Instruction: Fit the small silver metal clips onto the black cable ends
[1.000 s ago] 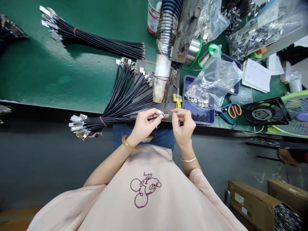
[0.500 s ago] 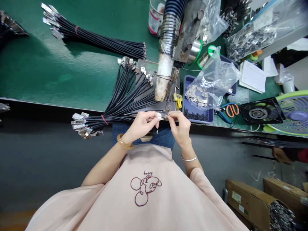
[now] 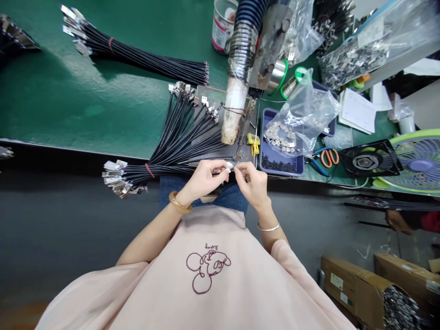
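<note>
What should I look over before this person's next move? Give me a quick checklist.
1. Left hand's fingertips drawn together in a pinch: ok.
2. Right hand close beside it, also pinching: ok.
3. Seating of the small piece at their fingertips: cannot tell, too small and partly covered.
4. Red band around the black cables at the left hand's side: ok.
5. Blue tray uncovered: not ok, a clear plastic bag lies over part of it.
</note>
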{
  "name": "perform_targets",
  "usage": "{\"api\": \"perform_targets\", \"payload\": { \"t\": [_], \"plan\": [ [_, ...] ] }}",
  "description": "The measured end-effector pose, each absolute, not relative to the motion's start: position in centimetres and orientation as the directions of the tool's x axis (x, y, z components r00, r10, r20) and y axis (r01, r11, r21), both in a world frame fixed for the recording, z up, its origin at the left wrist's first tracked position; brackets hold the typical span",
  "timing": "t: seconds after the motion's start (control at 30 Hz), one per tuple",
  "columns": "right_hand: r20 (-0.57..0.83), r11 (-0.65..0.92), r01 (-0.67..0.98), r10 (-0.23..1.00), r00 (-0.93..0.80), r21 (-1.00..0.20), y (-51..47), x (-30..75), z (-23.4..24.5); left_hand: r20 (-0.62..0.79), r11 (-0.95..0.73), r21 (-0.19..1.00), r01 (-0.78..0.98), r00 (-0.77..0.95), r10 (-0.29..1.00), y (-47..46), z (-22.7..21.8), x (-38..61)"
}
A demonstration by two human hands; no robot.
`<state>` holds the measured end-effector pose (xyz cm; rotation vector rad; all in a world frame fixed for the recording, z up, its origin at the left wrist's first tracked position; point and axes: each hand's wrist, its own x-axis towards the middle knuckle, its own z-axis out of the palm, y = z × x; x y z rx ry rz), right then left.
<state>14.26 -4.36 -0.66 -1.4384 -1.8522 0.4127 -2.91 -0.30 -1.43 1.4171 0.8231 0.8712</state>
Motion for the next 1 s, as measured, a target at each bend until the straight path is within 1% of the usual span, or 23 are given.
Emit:
{"api": "perform_targets", "payload": {
  "t": [0.07,0.13,0.2,0.23,0.27,0.3,0.37,0.43,0.53,0.7,0.77,0.83,0.87,0.93,0.97,1.0],
  "plan": [
    [0.226,0.213,0.563,0.973,-0.048,-0.798,-4.3,14.9,-0.4,0.019,-0.003,0.999,-0.035,0.480,0.877,-0.3,-1.3,-3.0],
    [0.167,0.120,0.474,0.984,0.059,-0.872,-4.2,16.4,0.2,-0.002,0.036,0.997,-0.062,0.482,0.876,-0.3,-1.2,-2.9],
    [0.191,0.051,0.496,0.953,0.236,-0.867,-3.7,18.9,0.9,-0.020,0.066,0.994,-0.081,0.472,0.881,-0.3,-1.1,-2.8],
    [0.216,0.010,0.552,0.927,0.308,-0.833,-3.3,20.2,1.1,-0.027,0.074,0.994,-0.082,0.467,0.884,-0.3,-1.1,-2.7],
    [0.227,-0.034,0.628,0.916,0.330,-0.778,-2.9,21.6,1.3,-0.035,0.080,0.994,-0.078,0.463,0.886,-0.3,-1.1,-2.6],
    [0.205,-0.073,0.696,0.929,0.308,-0.714,-2.4,23.0,1.4,-0.041,0.083,0.994,-0.070,0.459,0.887,-0.2,-1.1,-2.5],
    [0.109,-0.121,0.774,0.965,0.239,-0.622,-1.4,25.0,1.3,-0.048,0.078,0.996,-0.045,0.460,0.887,-0.1,-1.0,-2.3],
    [0.027,-0.109,0.814,0.988,0.151,-0.570,-0.6,26.2,1.1,-0.045,0.064,0.998,-0.027,0.461,0.886,0.1,-0.9,-2.2],
    [-0.012,-0.062,0.826,0.998,0.067,-0.560,0.0,26.4,0.7,-0.031,0.042,0.999,-0.015,0.460,0.888,0.3,-1.0,-2.2],
    [0.010,-0.005,0.842,1.000,0.013,-0.540,0.3,26.0,0.7,-0.022,0.013,1.000,0.024,0.431,0.902,0.5,-1.7,-2.3],
    [0.023,-0.004,0.847,1.000,0.020,-0.532,0.1,25.8,0.8,-0.028,0.016,0.999,0.032,0.414,0.910,0.4,-1.9,-2.3],
    [0.084,-0.041,0.815,0.990,0.109,-0.578,-0.4,25.3,0.9,-0.039,0.028,0.999,0.032,0.391,0.920,0.3,-2.1,-2.1],
    [0.129,-0.059,0.772,0.975,0.181,-0.633,-0.7,24.7,0.9,-0.044,0.034,0.999,0.034,0.372,0.927,0.2,-2.1,-2.0],
    [0.189,-0.055,0.626,0.930,0.316,-0.778,-1.6,23.1,0.9,-0.053,0.041,0.998,0.042,0.325,0.944,0.1,-2.0,-1.7],
    [0.180,-0.033,0.534,0.922,0.343,-0.845,-2.1,22.1,0.9,-0.053,0.041,0.998,0.048,0.304,0.951,0.0,-2.0,-1.6],
    [0.149,-0.014,0.443,0.932,0.332,-0.896,-2.6,21.0,0.8,-0.052,0.037,0.998,0.055,0.288,0.956,-0.1,-1.9,-1.4]
  ]
}}
